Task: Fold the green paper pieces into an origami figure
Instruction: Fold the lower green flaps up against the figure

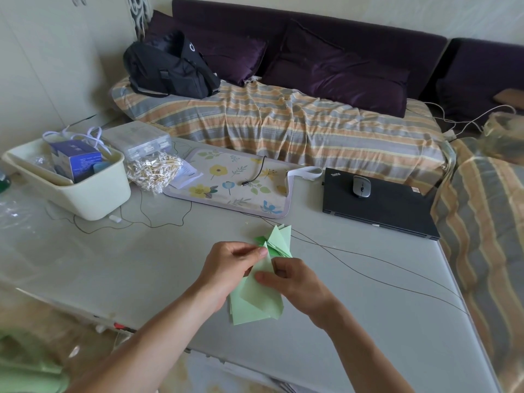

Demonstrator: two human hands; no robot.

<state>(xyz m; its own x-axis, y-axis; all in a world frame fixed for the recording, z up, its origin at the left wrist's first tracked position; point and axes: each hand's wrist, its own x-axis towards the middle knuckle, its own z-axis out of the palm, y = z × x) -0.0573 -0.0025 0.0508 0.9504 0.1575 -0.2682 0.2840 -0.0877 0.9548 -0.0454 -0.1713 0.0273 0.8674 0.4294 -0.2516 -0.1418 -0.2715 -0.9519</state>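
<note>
1. Both hands are meeting over the near middle of the bench (368, 307): my left hand (226, 268) is pinching the upper tip of the green paper pieces (255, 299) between thumb and forefinger, while my right hand (295, 282) is pinching the pale sheet just below, thumb lying across its face.
2. I am holding the paper slightly above the bench, as far as I can judge; pale green layers are hanging toward me, and pointed flaps with a darker green piece are fanning out beyond my fingers.
3. Step in hand, by my reading: I am seating or creasing one folded unit against the others, midway through assembly rather than at its start.
4. My next move is probably calling for a firm press along the fold while the left pinch is keeping the tips aligned; the loose layers are likely to slip apart if either grip slackens.
5. Legible writing: the closed black laptop (380, 211) at the far right is showing "ThinkPad" on its lid, beside the grey mouse (361, 186) resting on it.
6. Printing on the blue box (75, 160) in the cream tub (85, 199) is too small for me to read.
</note>
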